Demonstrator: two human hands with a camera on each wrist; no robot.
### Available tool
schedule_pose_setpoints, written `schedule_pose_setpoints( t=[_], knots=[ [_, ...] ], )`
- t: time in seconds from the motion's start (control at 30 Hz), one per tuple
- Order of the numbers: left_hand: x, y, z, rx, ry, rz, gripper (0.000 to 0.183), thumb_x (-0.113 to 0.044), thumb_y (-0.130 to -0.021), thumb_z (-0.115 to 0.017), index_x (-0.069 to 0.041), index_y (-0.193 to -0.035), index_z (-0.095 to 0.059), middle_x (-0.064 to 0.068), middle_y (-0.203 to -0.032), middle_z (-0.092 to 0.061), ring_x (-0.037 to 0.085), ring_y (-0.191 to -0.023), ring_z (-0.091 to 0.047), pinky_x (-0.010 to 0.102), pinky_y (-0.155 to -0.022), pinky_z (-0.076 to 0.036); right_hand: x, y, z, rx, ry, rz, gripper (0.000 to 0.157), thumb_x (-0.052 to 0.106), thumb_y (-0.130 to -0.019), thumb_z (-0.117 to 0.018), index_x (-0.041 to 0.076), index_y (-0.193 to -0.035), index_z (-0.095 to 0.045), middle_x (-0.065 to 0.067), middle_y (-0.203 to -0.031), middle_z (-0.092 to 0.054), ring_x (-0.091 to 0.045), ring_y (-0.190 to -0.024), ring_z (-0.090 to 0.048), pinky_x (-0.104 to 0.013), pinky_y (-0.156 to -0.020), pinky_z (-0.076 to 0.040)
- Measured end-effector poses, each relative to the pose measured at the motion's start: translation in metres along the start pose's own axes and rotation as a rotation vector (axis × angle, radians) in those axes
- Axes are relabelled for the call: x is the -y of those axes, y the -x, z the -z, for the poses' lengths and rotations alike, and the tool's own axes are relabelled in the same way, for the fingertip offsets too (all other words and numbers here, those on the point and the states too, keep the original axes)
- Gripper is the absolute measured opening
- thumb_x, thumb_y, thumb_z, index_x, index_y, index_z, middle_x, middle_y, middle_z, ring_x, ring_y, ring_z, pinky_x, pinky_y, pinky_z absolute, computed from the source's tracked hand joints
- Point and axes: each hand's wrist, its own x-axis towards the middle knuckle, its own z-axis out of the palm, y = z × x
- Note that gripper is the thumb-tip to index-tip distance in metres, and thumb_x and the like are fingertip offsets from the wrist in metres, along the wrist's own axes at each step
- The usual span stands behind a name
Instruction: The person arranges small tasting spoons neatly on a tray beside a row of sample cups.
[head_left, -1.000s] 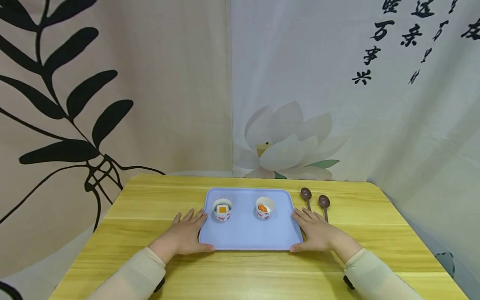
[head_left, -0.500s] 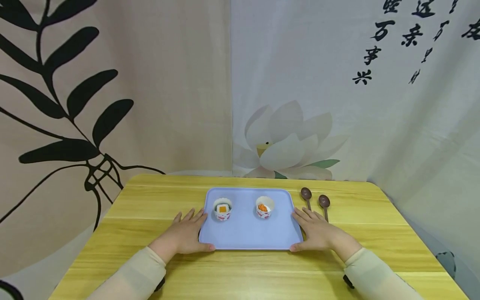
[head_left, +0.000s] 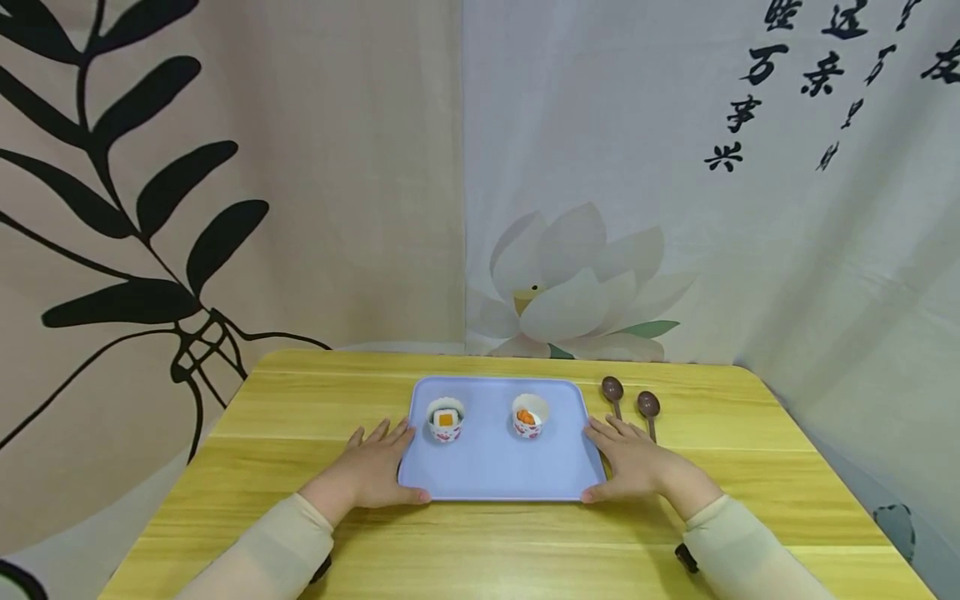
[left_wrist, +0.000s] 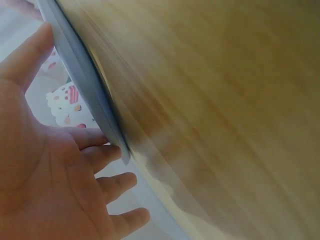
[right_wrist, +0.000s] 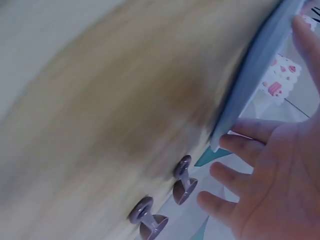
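Observation:
A light blue tray (head_left: 480,467) lies on the table in the head view. Two small paper cups printed with red patterns stand on it. In the left cup (head_left: 446,432) is a white and orange piece, and the right cup (head_left: 528,429) contains orange pieces. My left hand (head_left: 375,471) touches the tray's left side, thumb at its front corner and fingers spread straight. Mirroring it, my right hand (head_left: 637,467) rests its fingertips along the right side, thumb at the other front corner. Both wrist views show extended fingers against the tray's rim.
Two brown spoons, one (head_left: 612,390) farther left and the other (head_left: 648,406) just beside it, lie right of the tray, their handles partly behind my right hand. The wooden table (head_left: 480,550) ends at a printed curtain (head_left: 360,208) behind.

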Motion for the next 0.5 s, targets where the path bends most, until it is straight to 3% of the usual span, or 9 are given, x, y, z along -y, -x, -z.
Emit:
schedule_pose_setpoints(
  t=[0.27, 0.5],
  knots=[
    [-0.0002, -0.0004, 0.0003, 0.009, -0.006, 0.001, 0.115, -0.072, -0.076, -0.070, 0.003, -0.154, -0.031, 0.021, -0.161, -0.026, 0.048, -0.147, -0.019, 0.071, -0.113, -0.011, 0.0023, 0.0012, 0.0054, -0.004, -0.050, -0.030, 0.108, 0.065, -0.074, -0.077, -0.002, -0.151, -0.040, -0.021, -0.159, -0.032, -0.051, -0.146, -0.020, -0.072, -0.110, -0.020],
    [0.0008, 0.0002, -0.0013, 0.000, 0.004, 0.004, 0.116, -0.073, -0.075, -0.071, 0.003, -0.154, -0.033, 0.020, -0.161, -0.027, 0.048, -0.147, -0.020, 0.072, -0.113, -0.011, -0.0021, 0.0016, 0.0104, -0.047, -0.058, -0.020, 0.103, 0.063, -0.077, -0.076, -0.001, -0.150, -0.043, -0.024, -0.157, -0.035, -0.051, -0.145, -0.022, -0.070, -0.110, -0.024]
  ],
)
